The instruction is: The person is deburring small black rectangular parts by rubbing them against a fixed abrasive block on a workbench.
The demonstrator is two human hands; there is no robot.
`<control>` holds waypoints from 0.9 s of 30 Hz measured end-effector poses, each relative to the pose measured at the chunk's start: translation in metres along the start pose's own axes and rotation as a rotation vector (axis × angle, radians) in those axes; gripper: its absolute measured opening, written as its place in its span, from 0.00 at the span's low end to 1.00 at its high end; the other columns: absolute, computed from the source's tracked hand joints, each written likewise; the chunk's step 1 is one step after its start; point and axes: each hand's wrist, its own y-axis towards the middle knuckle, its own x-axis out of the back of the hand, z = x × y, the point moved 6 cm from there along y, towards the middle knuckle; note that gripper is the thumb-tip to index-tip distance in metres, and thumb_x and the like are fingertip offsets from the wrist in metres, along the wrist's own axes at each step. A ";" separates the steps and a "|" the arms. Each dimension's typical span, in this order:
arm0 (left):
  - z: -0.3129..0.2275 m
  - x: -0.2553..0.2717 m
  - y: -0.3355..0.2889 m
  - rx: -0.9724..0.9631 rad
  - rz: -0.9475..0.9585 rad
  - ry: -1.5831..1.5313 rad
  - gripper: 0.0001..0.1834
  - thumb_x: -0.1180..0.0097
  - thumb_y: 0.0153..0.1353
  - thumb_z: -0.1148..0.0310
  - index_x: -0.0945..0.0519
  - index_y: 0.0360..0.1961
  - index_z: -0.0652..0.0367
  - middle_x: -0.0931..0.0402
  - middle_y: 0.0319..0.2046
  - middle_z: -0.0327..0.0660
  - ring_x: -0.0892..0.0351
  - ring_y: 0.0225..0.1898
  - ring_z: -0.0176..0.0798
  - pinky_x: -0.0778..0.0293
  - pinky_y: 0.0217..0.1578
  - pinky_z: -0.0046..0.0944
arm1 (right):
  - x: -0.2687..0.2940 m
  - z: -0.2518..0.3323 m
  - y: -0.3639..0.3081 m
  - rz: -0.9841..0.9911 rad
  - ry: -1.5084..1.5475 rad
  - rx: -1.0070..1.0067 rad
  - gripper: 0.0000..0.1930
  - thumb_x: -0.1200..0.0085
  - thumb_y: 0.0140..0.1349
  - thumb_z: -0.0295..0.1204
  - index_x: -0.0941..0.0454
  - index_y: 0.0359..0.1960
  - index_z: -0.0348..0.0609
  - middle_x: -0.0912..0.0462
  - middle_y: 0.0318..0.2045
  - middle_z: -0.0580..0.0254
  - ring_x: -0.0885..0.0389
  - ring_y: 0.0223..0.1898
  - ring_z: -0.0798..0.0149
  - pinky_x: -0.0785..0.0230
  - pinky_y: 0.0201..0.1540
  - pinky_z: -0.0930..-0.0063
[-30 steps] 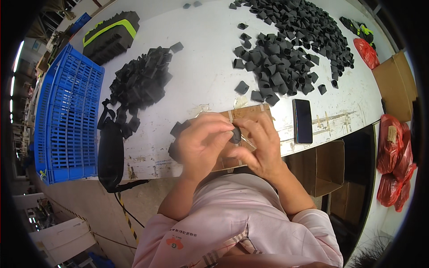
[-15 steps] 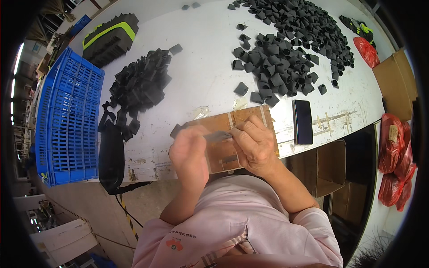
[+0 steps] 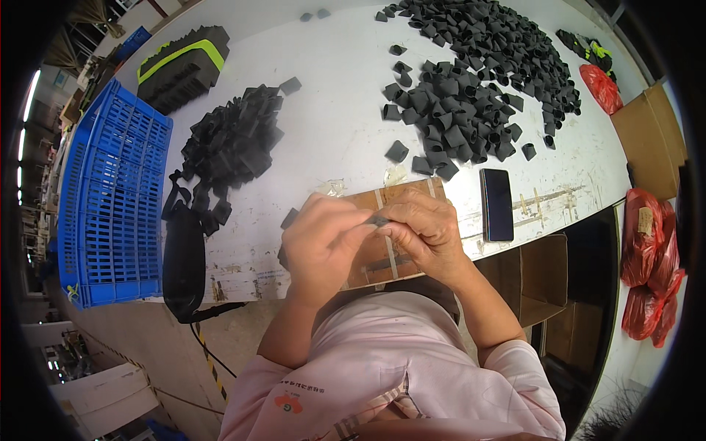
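Over the brown board [image 3: 434, 189] at the table's near edge, my two hands meet. Between their fingertips is a small black fabric piece [image 3: 377, 220], mostly covered by the fingers. My right hand [image 3: 426, 228] pinches it between thumb and forefinger. My left hand [image 3: 322, 246], slightly blurred, has its fingers closed at the piece's other side. Ahead and to the right spreads a large heap of short black fabric loops [image 3: 460, 117]. A second pile of flat black pieces [image 3: 234, 136] lies to the left, and a dark piece [image 3: 289, 218] peeks out beside my left hand.
A blue plastic crate [image 3: 114, 198] stands at the left edge, with a black elongated object [image 3: 184, 257] beside it. Behind is a dark stack with a yellow-green band [image 3: 184, 57]. A phone [image 3: 497, 206] lies right of the board. Red bags [image 3: 647, 242] and cardboard boxes [image 3: 647, 132] are at right.
My left hand has moved right and closer to my right hand. The black piece, stretched between them earlier, is now mostly hidden in the fingertips.
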 end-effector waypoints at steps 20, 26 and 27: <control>0.015 0.004 -0.015 0.082 -0.145 -0.178 0.05 0.41 0.47 0.76 0.25 0.23 0.64 0.27 0.22 0.41 0.29 0.24 0.37 0.34 0.28 0.32 | -0.004 0.014 0.004 -0.022 -0.174 0.172 0.08 0.43 0.40 0.19 0.25 0.25 0.35 0.28 0.22 0.58 0.31 0.23 0.60 0.37 0.22 0.72; 0.028 -0.006 -0.027 0.111 -0.072 -0.271 0.04 0.46 0.53 0.77 0.27 0.28 0.67 0.27 0.29 0.44 0.32 0.30 0.32 0.34 0.31 0.29 | -0.013 0.012 -0.006 -0.083 -0.274 0.180 0.07 0.44 0.44 0.18 0.25 0.28 0.34 0.27 0.24 0.56 0.30 0.24 0.58 0.37 0.25 0.72; 0.030 -0.008 -0.030 0.185 -0.083 -0.314 0.04 0.46 0.53 0.77 0.27 0.30 0.68 0.27 0.30 0.44 0.31 0.31 0.32 0.34 0.32 0.29 | -0.012 0.012 -0.007 -0.082 -0.307 0.165 0.08 0.44 0.44 0.19 0.26 0.29 0.34 0.27 0.24 0.55 0.30 0.25 0.58 0.37 0.25 0.72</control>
